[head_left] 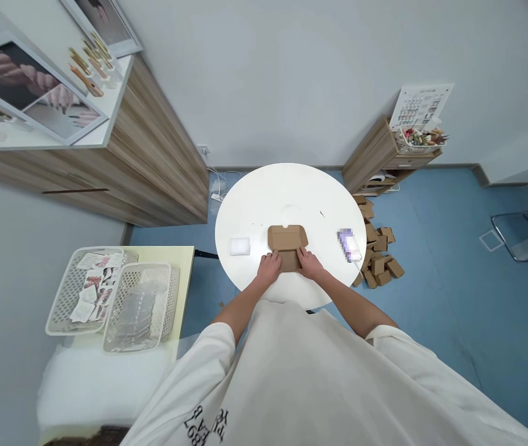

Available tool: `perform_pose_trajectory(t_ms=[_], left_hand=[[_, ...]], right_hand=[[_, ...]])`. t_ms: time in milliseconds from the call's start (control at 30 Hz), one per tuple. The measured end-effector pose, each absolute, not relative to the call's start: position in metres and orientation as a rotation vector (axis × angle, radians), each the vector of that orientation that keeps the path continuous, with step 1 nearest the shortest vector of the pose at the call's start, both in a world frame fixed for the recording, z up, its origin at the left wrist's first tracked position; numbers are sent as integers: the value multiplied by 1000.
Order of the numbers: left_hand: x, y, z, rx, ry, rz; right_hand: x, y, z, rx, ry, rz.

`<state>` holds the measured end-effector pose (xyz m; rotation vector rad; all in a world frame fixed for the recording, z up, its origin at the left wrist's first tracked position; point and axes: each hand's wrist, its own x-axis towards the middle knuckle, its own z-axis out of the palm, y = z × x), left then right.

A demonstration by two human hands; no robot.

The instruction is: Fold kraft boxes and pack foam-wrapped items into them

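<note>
A brown cardboard box (288, 237) with its lid flap raised lies near the front of the round white table (264, 192). My left hand (270, 266) is at the box's left side, its fingers on the edge, with a ring on one finger. At the right side, my right hand (309, 263) has its fingers on the cardboard edge. Both hands hold the box between them. A small white packet (240, 246) lies to the left. On the right of the table is a phone-like item (349, 244), partly pixelated, with a cable.
Several folded brown boxes (379, 263) are piled on the floor right of the table. Two white baskets (171, 303) stand on a side table at left. A wooden cabinet (161, 155) rises behind it; a small shelf (370, 158) stands at back right.
</note>
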<state>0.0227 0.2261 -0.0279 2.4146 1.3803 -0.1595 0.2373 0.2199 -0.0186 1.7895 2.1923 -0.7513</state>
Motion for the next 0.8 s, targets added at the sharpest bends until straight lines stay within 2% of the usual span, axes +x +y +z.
perform_pose_trajectory(t_ms=[100, 200, 367, 433, 533, 800], left_hand=[[18, 225, -26, 2355, 1377, -99], [1, 229, -22, 2219, 1456, 106], [-57, 258, -26, 1693, 2077, 381], [-79, 274, -33, 1463, 2251, 364], [-100, 293, -44, 1163, 2261, 226], [-110, 307, -54, 1075, 2143, 157]], right_hand=[[236, 221, -19, 1785, 2185, -743], [233, 221, -18, 1782, 2169, -720], [230, 223, -18, 1795, 2153, -708], [230, 223, -18, 1795, 2147, -703], [229, 223, -18, 1780, 2136, -687], [227, 224, -19, 1789, 2110, -699]])
